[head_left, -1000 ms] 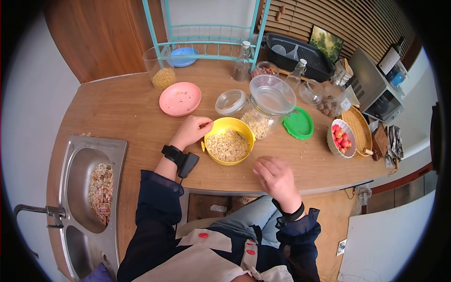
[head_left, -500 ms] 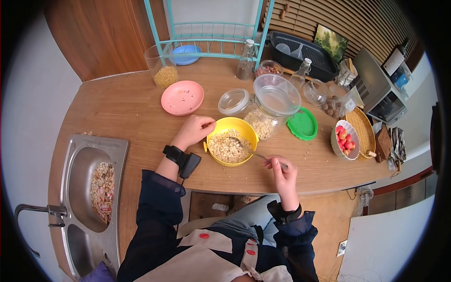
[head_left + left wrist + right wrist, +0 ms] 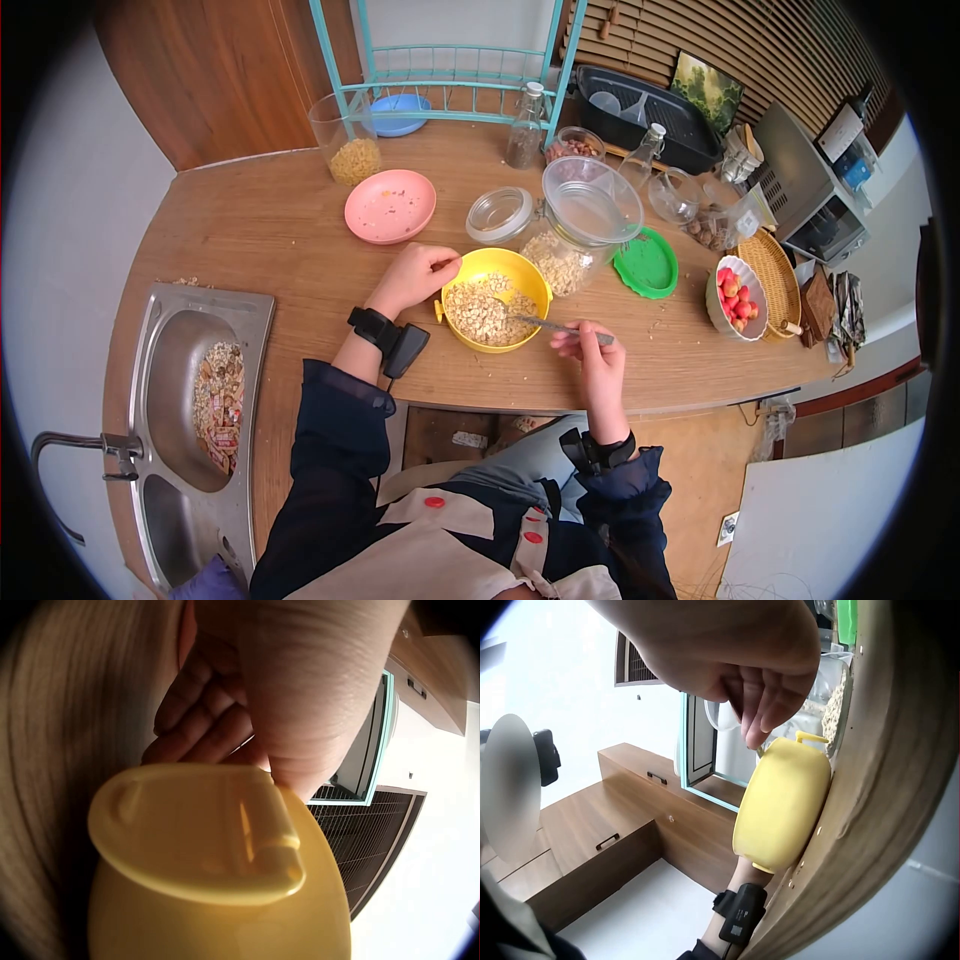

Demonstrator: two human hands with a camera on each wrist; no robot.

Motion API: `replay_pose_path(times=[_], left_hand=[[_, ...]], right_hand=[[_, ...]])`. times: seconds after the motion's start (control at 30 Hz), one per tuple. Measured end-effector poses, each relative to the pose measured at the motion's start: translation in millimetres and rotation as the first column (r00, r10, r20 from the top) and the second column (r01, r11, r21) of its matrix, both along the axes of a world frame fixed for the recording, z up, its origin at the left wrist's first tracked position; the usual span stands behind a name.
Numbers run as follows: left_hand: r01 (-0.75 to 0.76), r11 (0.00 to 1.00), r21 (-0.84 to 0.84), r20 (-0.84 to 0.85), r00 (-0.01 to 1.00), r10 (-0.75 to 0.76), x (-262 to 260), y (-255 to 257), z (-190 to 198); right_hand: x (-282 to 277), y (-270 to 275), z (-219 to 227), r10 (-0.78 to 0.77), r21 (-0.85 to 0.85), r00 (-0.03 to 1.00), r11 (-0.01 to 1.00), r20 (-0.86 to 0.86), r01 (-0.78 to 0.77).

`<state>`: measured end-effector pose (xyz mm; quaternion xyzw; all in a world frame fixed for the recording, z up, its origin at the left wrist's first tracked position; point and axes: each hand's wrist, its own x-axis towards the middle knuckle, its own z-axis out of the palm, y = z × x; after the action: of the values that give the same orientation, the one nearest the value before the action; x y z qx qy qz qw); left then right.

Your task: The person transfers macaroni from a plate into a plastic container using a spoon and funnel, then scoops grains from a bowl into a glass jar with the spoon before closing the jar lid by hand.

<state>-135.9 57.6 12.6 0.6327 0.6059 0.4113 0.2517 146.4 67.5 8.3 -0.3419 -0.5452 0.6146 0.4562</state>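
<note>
A yellow bowl (image 3: 490, 268) of oat flakes (image 3: 478, 313) stands on the wooden counter. My left hand (image 3: 408, 280) grips its left rim; in the left wrist view the thumb of this hand (image 3: 300, 682) lies at the rim, beside the bowl's handle (image 3: 187, 825), with the fingers curled behind. My right hand (image 3: 600, 372), right of the bowl, pinches the handle of a metal spoon (image 3: 550, 325), whose tip is down in the flakes. From the right wrist view, the right hand (image 3: 742, 660) hangs above the bowl (image 3: 784, 806), and its fingers hide most of the spoon.
Behind the bowl are a jar of oats (image 3: 556, 262), a glass lid (image 3: 499, 215) and a pink plate (image 3: 390, 207). Rightward lie a green lid (image 3: 645, 264) and a white bowl of red fruit (image 3: 738, 298). A sink (image 3: 180, 400) is at the left.
The spoon, not visible in my right hand at first, came into view with its tip in the flakes, then shifted slightly. My left hand stays at the rim.
</note>
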Motion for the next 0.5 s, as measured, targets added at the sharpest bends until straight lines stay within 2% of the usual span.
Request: replay_pose_path(times=[0.1,0.37,0.5], left_hand=[[-0.008,1.0,-0.002,-0.004,1.0,0.008,0,0,0],[-0.007,1.0,0.005,0.012,1.0,0.007,-1,1,-2],[-0.015,1.0,-0.004,0.019,1.0,0.015,0,0,-1]], right_hand=[[-2,0,0,-0.012,-0.018,1.0,1.0,-0.001,0.012],[5,3,-7,-0.053,-0.201,0.972,0.98,-0.227,0.006],[11,6,-9,-0.07,-0.224,0.959,0.974,-0.274,0.007]])
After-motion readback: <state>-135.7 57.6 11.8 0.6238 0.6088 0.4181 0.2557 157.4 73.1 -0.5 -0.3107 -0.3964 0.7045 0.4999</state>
